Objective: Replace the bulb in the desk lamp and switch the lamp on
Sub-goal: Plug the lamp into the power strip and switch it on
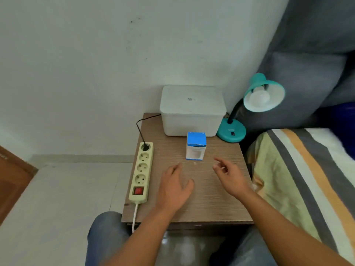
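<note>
Nearest the camera, the person's knees in blue jeans (103,233) sit against the front edge of a small wooden bedside table (201,204). Both bare forearms extend over the tabletop.

The left hand (173,186) is palm down over the bare wood, fingers straight and close together, thumb out to the side; it holds nothing. Whether it touches the surface cannot be told. The right hand (229,176) is raised beside it, fingers loosely curled and slightly spread, holding nothing.

Along the table's left edge lies a cream power strip (141,172) with a red rocker switch (138,191) at its near end. A black plug (146,146) occupies the far socket.

Just beyond the hands, near the table centre, a blue-and-white bulb box (196,145) stands upright. Behind it is a white lidded container (192,110), against the wall.

At the far right corner stands the teal desk lamp (231,131), its shade tilted toward the camera. A white bulb (260,97) is seated in the shade, unlit. A striped bed (299,169) adjoins the table on the right.
</note>
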`<state>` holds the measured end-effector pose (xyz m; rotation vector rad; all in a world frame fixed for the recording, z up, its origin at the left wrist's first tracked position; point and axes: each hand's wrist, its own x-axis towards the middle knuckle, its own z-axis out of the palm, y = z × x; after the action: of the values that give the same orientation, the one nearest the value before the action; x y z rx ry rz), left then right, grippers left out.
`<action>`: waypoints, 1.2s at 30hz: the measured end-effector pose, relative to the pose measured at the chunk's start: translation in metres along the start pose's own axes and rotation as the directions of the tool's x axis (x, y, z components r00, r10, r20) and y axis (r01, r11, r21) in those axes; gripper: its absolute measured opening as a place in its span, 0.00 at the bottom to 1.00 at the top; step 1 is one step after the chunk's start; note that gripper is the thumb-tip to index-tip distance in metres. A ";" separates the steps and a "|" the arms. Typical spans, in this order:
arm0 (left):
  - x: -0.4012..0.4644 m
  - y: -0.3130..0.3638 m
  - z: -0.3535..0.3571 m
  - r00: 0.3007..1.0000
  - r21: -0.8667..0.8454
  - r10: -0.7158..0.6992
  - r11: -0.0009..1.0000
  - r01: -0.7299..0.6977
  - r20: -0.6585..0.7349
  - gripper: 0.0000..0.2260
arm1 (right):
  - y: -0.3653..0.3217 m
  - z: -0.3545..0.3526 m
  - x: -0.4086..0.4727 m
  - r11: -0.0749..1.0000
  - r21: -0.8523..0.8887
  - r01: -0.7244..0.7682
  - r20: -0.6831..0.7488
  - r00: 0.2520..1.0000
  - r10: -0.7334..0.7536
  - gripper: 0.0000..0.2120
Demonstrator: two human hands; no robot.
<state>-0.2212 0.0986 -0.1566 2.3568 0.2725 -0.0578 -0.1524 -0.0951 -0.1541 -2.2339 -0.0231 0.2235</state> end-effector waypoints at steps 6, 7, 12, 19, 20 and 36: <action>0.025 0.064 0.055 0.968 0.033 0.156 0.986 -0.166 0.196 0.31 | 0.056 -0.045 0.001 0.994 -0.066 -0.090 -0.148 0.986 0.079 0.29; 0.032 0.074 0.064 0.965 0.045 0.163 0.983 -0.176 0.204 0.31 | 0.063 -0.051 0.004 0.993 -0.077 -0.093 -0.149 0.986 0.081 0.30; 0.073 0.102 0.106 0.958 0.154 0.149 0.970 -0.190 0.246 0.31 | 0.082 -0.075 0.023 0.969 -0.196 -0.149 -0.156 0.981 0.119 0.27; 0.133 0.123 0.147 0.951 0.343 0.190 0.901 -0.267 0.242 0.32 | 0.105 -0.086 0.075 0.937 -0.312 -0.156 -0.146 0.983 0.116 0.28; 0.141 0.124 0.151 0.949 0.368 0.200 0.886 -0.282 0.245 0.33 | 0.108 -0.085 0.084 0.936 -0.319 -0.150 -0.140 0.984 0.110 0.28; 0.183 0.097 0.191 0.947 0.406 0.272 0.856 -0.320 0.172 0.35 | 0.138 -0.062 0.159 0.886 -0.462 0.041 -0.193 0.970 -0.145 0.23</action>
<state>-0.0148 -0.0695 -0.2493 2.7967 -0.1844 -0.1068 0.0059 -0.2138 -0.2482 -2.7082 -0.0686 -0.1016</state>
